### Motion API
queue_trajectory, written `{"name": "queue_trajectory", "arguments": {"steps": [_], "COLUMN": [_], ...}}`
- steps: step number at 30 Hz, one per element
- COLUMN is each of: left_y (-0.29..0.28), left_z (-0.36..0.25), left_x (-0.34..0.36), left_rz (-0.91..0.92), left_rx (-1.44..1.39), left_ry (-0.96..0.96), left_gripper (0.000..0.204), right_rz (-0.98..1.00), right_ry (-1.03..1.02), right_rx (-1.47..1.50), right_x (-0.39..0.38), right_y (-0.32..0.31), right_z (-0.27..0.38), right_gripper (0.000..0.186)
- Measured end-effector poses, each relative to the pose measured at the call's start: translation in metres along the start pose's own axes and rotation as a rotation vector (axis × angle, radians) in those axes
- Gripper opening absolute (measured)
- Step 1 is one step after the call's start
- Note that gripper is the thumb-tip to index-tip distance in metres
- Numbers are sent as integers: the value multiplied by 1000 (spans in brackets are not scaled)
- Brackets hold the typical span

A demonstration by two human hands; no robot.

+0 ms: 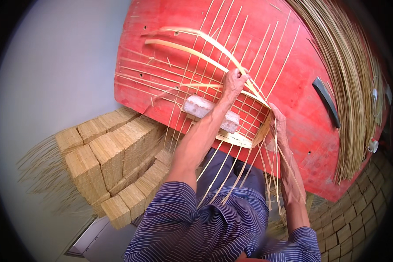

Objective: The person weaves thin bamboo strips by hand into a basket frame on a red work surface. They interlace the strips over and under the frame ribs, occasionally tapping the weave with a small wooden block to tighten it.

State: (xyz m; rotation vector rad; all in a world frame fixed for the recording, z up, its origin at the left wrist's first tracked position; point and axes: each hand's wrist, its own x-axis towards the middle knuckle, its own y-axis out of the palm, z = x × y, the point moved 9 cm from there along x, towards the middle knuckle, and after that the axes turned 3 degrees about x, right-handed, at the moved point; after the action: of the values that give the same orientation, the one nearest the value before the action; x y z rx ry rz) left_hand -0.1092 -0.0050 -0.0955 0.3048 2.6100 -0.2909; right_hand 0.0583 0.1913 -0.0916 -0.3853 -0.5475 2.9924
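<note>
My left hand (233, 83) is closed on a pale flat bamboo strip (216, 41) near the upper part of a woven lattice (251, 113); a second pale strip (185, 49) runs below it. My right hand (278, 120) grips the lattice's right corner, where the strips bend up into a low rim; some fingers are hidden behind it. An oblong whitish block (209, 113) lies on the lattice under my left forearm. Thin loose strip ends spread out over the red board (310, 153) and hang down over my lap.
A dark bar (326, 101) lies on the board's right, beside a long bundle of thin strips (353, 105). Stacked tan blocks (109, 148) stand at lower left, by a pale wall; more (353, 209) are at lower right. A white cup (373, 145) sits at the far right.
</note>
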Motion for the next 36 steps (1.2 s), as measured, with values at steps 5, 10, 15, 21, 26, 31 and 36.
{"name": "queue_trajectory", "arguments": {"steps": [5, 10, 15, 21, 26, 31, 36], "left_y": [11, 32, 54, 66, 51, 60, 48], "left_z": [-24, -20, -47, -56, -6, -1, 40], "left_x": [18, 31, 7, -28, -20, -21, 7], "left_rz": [142, 152, 168, 397, 583, 484, 182], "left_rx": [418, 1227, 1503, 1686, 1288, 956, 540], "left_ry": [218, 404, 612, 557, 148, -4, -207], "left_gripper": [37, 21, 11, 14, 33, 57, 48], "right_rz": [-33, -61, -89, -117, -92, -93, -70], "right_ry": [-28, -40, -23, -50, -48, 15, 16], "right_rx": [-33, -80, -66, -67, -45, 23, 47], "right_x": [2, 4, 1, -1, 0, -1, 0], "right_y": [7, 6, 3, -1, 6, 3, 5], "right_z": [-1, -3, -6, -10, -6, -21, -23], "right_gripper": [37, 32, 32, 36, 38, 39, 40]}}
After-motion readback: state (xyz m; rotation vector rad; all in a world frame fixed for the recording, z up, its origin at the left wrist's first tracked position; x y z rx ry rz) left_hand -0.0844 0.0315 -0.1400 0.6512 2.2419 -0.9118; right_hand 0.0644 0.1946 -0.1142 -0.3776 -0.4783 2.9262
